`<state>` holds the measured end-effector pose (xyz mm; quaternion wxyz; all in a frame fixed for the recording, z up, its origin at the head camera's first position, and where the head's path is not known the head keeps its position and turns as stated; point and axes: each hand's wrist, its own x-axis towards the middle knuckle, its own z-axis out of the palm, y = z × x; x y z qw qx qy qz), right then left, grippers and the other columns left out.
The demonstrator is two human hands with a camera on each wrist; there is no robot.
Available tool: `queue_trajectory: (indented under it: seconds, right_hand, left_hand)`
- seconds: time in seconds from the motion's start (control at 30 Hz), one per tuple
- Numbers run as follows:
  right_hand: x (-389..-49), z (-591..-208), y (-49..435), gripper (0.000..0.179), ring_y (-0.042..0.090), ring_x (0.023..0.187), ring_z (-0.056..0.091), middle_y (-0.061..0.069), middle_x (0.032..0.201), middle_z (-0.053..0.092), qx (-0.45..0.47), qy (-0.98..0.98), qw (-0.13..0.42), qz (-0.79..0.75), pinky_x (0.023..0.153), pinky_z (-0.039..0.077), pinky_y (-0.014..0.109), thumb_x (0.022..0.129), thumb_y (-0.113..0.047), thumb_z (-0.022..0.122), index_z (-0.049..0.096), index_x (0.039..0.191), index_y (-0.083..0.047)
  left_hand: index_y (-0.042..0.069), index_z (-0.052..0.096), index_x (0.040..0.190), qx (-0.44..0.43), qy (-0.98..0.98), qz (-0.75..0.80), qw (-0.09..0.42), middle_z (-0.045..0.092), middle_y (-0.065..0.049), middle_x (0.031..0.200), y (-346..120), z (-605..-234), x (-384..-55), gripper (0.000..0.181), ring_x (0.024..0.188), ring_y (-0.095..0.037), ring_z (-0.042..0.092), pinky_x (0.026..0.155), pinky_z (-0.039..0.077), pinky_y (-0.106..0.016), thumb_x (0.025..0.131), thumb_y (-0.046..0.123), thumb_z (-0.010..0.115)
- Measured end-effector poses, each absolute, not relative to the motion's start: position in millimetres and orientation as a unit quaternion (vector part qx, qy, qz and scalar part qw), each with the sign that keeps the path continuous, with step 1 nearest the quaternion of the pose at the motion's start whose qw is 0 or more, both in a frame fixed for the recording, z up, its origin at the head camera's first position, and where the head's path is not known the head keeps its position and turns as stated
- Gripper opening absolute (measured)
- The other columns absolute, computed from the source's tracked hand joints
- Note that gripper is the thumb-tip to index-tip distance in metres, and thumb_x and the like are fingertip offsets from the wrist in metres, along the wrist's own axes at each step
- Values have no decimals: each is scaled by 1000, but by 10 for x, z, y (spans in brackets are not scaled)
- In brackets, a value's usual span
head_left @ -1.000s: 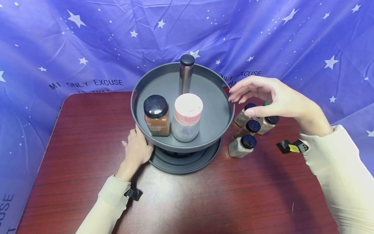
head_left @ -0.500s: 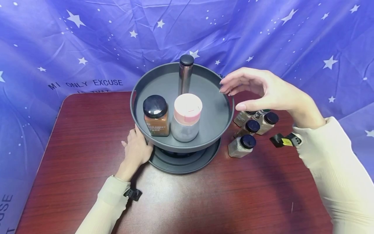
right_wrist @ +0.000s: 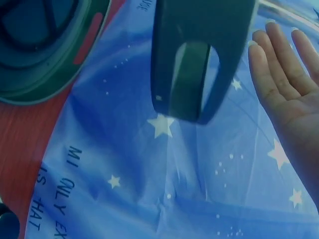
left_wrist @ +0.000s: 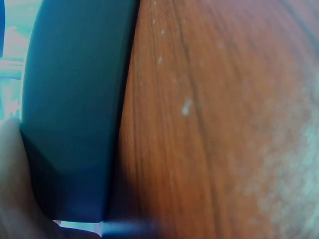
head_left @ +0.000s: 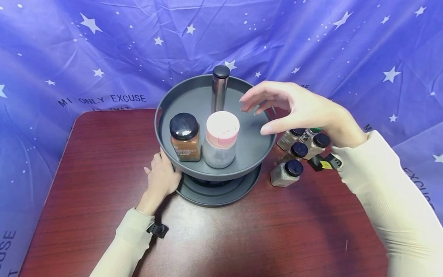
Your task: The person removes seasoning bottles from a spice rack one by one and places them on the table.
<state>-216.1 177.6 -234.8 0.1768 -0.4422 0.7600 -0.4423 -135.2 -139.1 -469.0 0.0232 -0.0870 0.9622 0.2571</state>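
A grey two-tier turntable tray (head_left: 254,148) stands on the table. On its upper tier sit a jar of orange-brown seasoning with a black lid (head_left: 185,136) and a clear jar with a pink and white lid (head_left: 221,140). My left hand (head_left: 162,173) holds the side of the lower tier, its fingertips partly hidden beneath the upper tier; the left wrist view shows that hand against a dark tray wall (left_wrist: 79,109). My right hand (head_left: 290,105) hovers above the upper tier's right side, fingers loosely curved, holding nothing. It is right of the pink-lidded jar.
Right of the tray stand several spice bottles with dark lids (head_left: 287,173), one of them green-capped (head_left: 313,131). A metal post with a black cap (head_left: 220,90) rises from the upper tier. Behind the reddish wooden table (head_left: 104,161) hangs a blue star-patterned cloth (head_left: 138,50).
My right hand has moved left, from beside the tray's right rim to over the upper tier. My left hand, the tray and the jars have stayed in place.
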Motion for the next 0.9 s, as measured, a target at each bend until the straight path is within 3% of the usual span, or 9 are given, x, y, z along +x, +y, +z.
queue_trajectory:
  seconds: [0.17,0.4,0.9]
  right_hand:
    - [-2117,-2367,1651,60,13,119,59,5,126,63,-458,773,192,-395,99,49,25,80,-3,78,54,135,-5]
    - [-2068,-2375,1526,62,10,118,58,5,126,63,-473,766,201,-386,100,49,28,78,-8,82,55,134,-5]
    - [-1966,-2451,1345,64,8,105,63,-8,112,68,-485,781,144,-367,96,50,25,70,-18,89,60,127,-12]
  left_hand:
    - [0,7,154,-83,961,262,17,37,-33,138,-1398,-4701,-1346,85,135,-50,36,106,16,-82,91,36,52]
    - [1,7,154,-81,960,266,10,39,-33,137,-1397,-4713,-1353,85,134,-51,36,105,16,-82,91,36,52]
    - [2,3,155,-78,960,267,15,37,-33,138,-1391,-4712,-1348,87,135,-51,36,105,15,-83,92,36,51]
